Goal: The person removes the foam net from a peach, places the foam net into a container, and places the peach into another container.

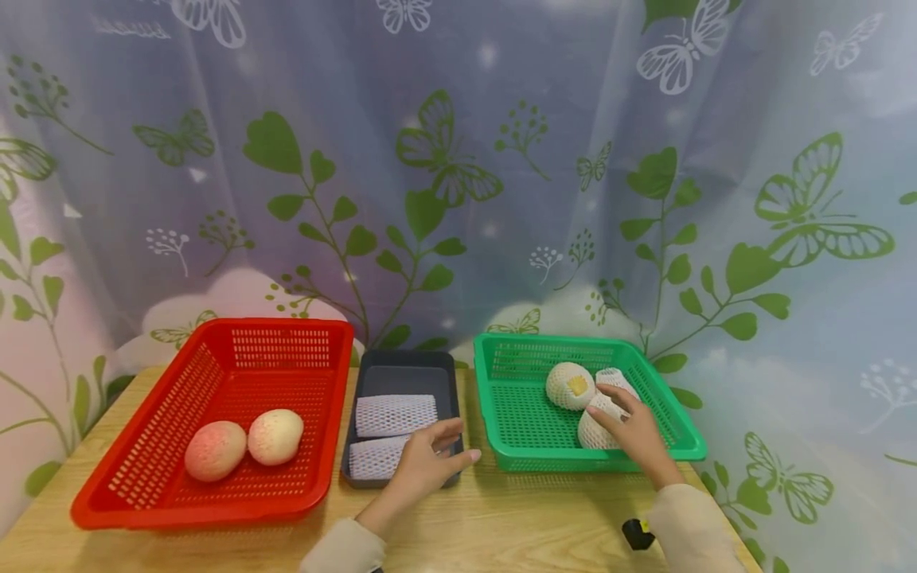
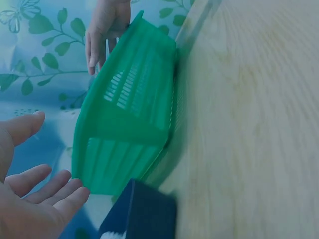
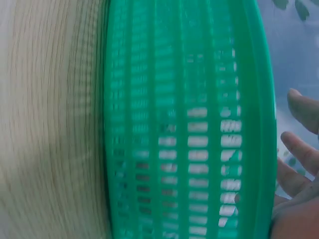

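My left hand hovers over the front right of a dark grey tray, fingers and thumb apart and holding nothing. Inside that tray lie white foam net sleeves, one behind the other. My right hand reaches into a green basket with its fingers spread over a round item in white foam net; whether they touch it I cannot tell. Behind it sits another netted round item with a yellow leaf-shaped patch. A further white net piece is partly hidden by the right hand.
At the left stands a red basket containing two peaches, one pinker and one paler. A small black object is near the right sleeve. The wooden table backs onto a patterned curtain.
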A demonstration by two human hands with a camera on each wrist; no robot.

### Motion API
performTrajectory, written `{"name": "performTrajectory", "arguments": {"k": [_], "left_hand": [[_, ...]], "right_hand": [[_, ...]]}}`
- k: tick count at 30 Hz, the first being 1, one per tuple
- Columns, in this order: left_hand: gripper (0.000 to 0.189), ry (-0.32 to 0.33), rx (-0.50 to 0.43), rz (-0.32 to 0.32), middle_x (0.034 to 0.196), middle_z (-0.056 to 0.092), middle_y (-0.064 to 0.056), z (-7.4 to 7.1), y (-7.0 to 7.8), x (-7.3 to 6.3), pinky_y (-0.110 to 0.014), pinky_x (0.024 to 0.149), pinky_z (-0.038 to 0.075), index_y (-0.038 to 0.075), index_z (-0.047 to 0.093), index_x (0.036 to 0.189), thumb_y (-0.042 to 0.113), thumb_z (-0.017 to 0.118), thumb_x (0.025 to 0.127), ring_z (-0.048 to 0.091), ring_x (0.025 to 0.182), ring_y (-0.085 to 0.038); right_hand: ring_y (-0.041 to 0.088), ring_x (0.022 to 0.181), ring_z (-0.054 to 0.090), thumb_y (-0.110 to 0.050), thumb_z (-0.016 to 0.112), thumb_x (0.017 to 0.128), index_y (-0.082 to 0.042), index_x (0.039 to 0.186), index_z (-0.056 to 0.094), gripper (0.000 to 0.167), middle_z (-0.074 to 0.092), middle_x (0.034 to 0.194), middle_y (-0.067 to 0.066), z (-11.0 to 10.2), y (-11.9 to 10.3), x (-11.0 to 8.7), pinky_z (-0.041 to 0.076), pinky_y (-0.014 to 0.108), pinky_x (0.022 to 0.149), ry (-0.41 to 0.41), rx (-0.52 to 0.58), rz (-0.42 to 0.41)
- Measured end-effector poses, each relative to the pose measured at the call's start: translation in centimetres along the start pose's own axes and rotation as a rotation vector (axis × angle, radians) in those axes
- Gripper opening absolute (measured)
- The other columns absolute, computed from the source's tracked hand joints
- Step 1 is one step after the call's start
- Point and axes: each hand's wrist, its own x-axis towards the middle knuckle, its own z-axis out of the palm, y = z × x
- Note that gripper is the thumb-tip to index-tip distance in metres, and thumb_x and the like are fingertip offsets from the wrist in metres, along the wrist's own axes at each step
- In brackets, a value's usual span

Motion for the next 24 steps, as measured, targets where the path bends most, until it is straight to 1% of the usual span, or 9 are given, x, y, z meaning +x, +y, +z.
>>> {"name": "performTrajectory", "arguments": {"k": [3,9,12,16,19,22,24], "left_hand": [[0.062,0.006,-0.055,-0.033,0.133,0.053,-0.023,0.9,-0.2,0.1,-0.045,0.097,0.048,-0.001,0.051,0.135,0.024,0.076,0.083,0.050,0.123,-0.040],[0.062,0.001,-0.163,-0.017,0.132,0.051,-0.029,2.2,-0.6,0.1,-0.041,0.094,0.051,-0.009,0.046,0.135,0.016,0.074,0.085,0.050,0.121,-0.044],[0.064,-0.006,-0.214,-0.028,0.132,0.051,-0.030,2.6,-0.8,0.2,-0.040,0.094,0.051,-0.011,0.044,0.135,0.015,0.073,0.085,0.050,0.121,-0.044],[0.061,0.002,-0.241,-0.041,0.129,0.053,-0.030,3.1,-1.0,0.3,-0.038,0.094,0.051,-0.013,0.044,0.134,0.015,0.071,0.086,0.053,0.119,-0.041],[0.059,0.012,-0.250,-0.047,0.126,0.055,-0.029,3.4,-1.1,0.4,-0.037,0.094,0.052,-0.013,0.046,0.132,0.014,0.071,0.086,0.056,0.117,-0.039],[0.059,0.020,-0.263,-0.068,0.126,0.056,-0.027,3.7,-1.0,0.4,-0.037,0.093,0.052,-0.012,0.046,0.133,0.015,0.071,0.086,0.056,0.117,-0.037],[0.061,0.017,-0.269,-0.087,0.126,0.056,-0.025,3.8,-0.9,0.4,-0.037,0.093,0.052,-0.010,0.046,0.134,0.016,0.071,0.086,0.056,0.117,-0.036]], "right_hand": [[0.044,0.136,0.030,-0.036,0.062,0.093,-0.003,0.142,0.041,0.062,0.037,0.147,0.023,-0.8,0.7,0.0,0.027,0.062,0.108,-0.016,0.004,0.044],[0.047,0.134,0.031,-0.039,0.062,0.093,-0.002,0.143,0.040,0.066,0.036,0.146,0.027,-2.2,2.0,0.4,0.034,0.062,0.104,-0.060,-0.021,0.083],[0.048,0.133,0.032,-0.037,0.061,0.094,-0.001,0.144,0.037,0.066,0.035,0.146,0.028,-2.8,2.6,0.6,0.037,0.062,0.102,-0.105,0.005,0.103],[0.046,0.130,0.038,-0.034,0.062,0.094,0.002,0.144,0.036,0.066,0.037,0.145,0.028,-3.5,3.3,1.1,0.041,0.057,0.100,-0.185,0.041,0.130],[0.045,0.128,0.041,-0.031,0.061,0.095,0.005,0.143,0.036,0.065,0.037,0.145,0.028,-3.8,3.5,1.4,0.043,0.055,0.099,-0.226,0.054,0.156],[0.046,0.129,0.039,-0.028,0.063,0.094,0.008,0.141,0.037,0.065,0.037,0.144,0.030,-3.7,3.6,1.7,0.044,0.054,0.098,-0.256,0.053,0.175],[0.047,0.129,0.038,-0.028,0.065,0.092,0.009,0.140,0.039,0.066,0.038,0.143,0.031,-3.6,3.7,2.0,0.044,0.054,0.098,-0.273,0.031,0.178]]}}
